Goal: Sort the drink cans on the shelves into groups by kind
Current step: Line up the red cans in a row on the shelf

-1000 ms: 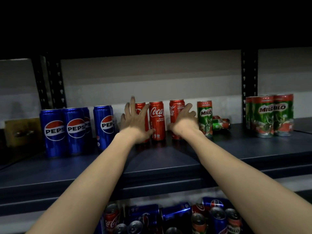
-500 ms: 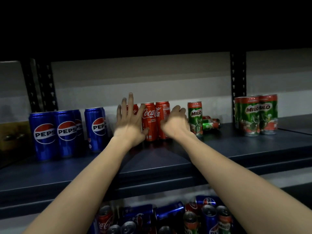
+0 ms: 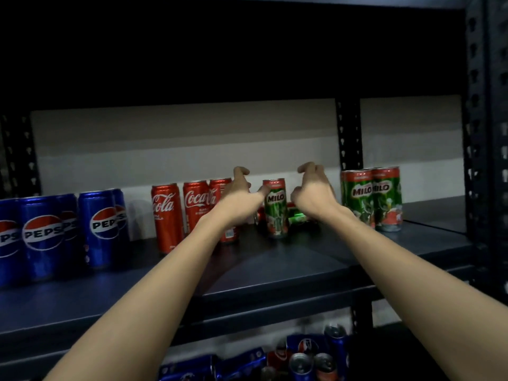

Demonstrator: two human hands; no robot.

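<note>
On the dark shelf (image 3: 275, 273) stand blue Pepsi cans (image 3: 44, 235) at the left, three red Coca-Cola cans (image 3: 196, 207) close together in the middle, and a group of green Milo cans (image 3: 371, 199) at the right. One Milo can (image 3: 276, 210) stands alone between the groups. Behind it lies a toppled Milo can (image 3: 298, 217). My left hand (image 3: 239, 199) hovers just left of the lone Milo can, fingers loosely curled, thumb tip at its rim. My right hand (image 3: 313, 195) hovers just right of it, fingers curled, holding nothing.
Black perforated uprights (image 3: 347, 133) rise behind the shelf and at the right edge (image 3: 483, 160). A pile of mixed Pepsi, Coca-Cola and Milo cans (image 3: 302, 358) lies on the shelf below. A dark shelf overhangs above.
Both hands have left the Coca-Cola cans and moved right to either side of the lone Milo can. Their fingers went from straight to curled. The red cans now stand close together.
</note>
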